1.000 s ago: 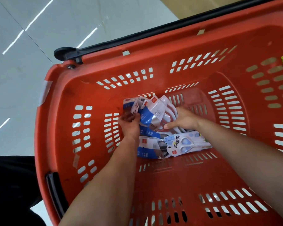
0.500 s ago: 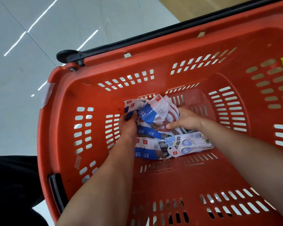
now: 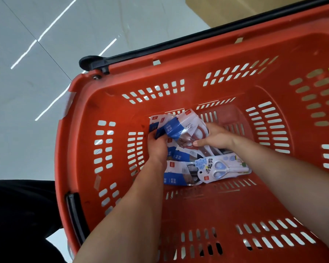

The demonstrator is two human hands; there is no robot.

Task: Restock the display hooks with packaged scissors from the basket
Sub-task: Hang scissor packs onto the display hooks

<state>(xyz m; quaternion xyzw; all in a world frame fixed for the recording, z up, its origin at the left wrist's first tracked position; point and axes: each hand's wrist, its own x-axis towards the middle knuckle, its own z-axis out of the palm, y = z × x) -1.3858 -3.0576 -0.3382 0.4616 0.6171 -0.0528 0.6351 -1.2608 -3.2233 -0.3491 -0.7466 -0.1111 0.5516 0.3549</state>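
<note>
A red plastic basket (image 3: 179, 69) holds several packaged scissors on its floor. Both my hands are down inside it. My left hand (image 3: 158, 147) grips the blue-and-white packs (image 3: 174, 128) at their left edge, fingers curled round them. My right hand (image 3: 215, 138) holds the same bunch from the right, fingers under the packs and thumb pointing left on top. A pack of black-handled scissors (image 3: 180, 174) and a white pack of pale blue scissors (image 3: 222, 168) lie loose on the basket floor near my wrists. No display hooks are in view.
The basket has a black handle bar (image 3: 95, 62) along its far rim and slotted walls. Grey tiled floor (image 3: 27, 92) lies to the left. A cardboard box (image 3: 226, 8) stands beyond the basket. My dark clothing (image 3: 17, 215) fills the lower left.
My left hand has closed further on the left edge of the packs, and the bunch is gathered tighter between both hands. The view has shifted slightly.
</note>
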